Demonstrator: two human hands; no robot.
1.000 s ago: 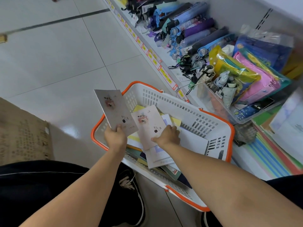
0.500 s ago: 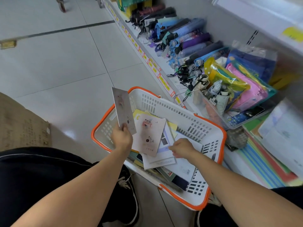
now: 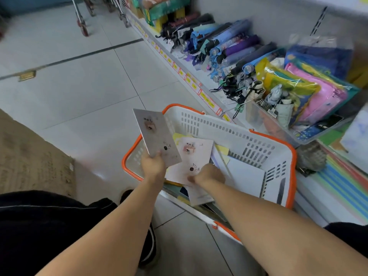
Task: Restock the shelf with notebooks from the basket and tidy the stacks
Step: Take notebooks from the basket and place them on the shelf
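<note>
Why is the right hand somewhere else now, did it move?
Yes. The right hand came back left across the basket and now pinches the pale notebook lying there.

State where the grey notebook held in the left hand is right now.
The grey notebook is centre frame, tilted above the basket's left rim, gripped by the left hand.

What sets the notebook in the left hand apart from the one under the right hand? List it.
The grey notebook is lifted above the basket by the left hand; the pale notebook lies in the basket, pinched by the right hand. Grey cover against pinkish-white. Both carry the same small picture and dark mark.
</note>
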